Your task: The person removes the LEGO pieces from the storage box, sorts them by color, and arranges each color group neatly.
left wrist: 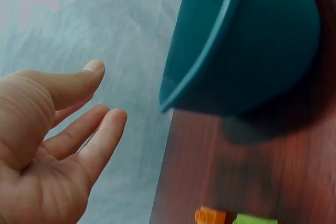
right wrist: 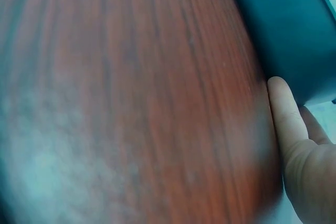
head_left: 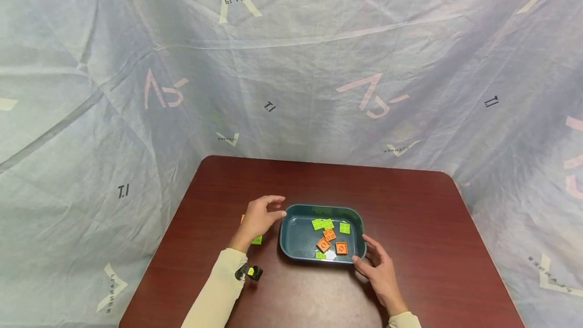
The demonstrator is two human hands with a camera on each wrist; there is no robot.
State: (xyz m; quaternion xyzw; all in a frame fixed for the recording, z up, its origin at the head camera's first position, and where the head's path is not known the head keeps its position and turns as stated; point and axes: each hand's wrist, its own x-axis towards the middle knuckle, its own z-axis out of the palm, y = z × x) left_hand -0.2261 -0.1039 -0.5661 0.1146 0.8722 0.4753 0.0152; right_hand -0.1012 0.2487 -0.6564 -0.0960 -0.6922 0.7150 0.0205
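A dark teal tray (head_left: 295, 239) sits on the table, with several green toy bricks (head_left: 344, 228) and orange toy bricks (head_left: 341, 248) scattered inside. Some bricks show their studs, others their hollow undersides. My right hand (head_left: 380, 272) holds the tray's near right corner, thumb on the front side and fingers along the right side. Just off the left rim is my left hand (head_left: 258, 219), thumb and fingers apart with nothing between them. Beyond its fingertips, the tray wall (left wrist: 262, 51) stands a short way off in the left wrist view.
Outside the tray, a green brick (head_left: 257, 240) and an orange brick (head_left: 243, 218) lie on the table, partly hidden by the left hand and wrist. The reddish-brown wooden table (head_left: 423, 227) has rounded far corners. Grey printed sheeting (head_left: 296, 115) hangs behind and beside it.
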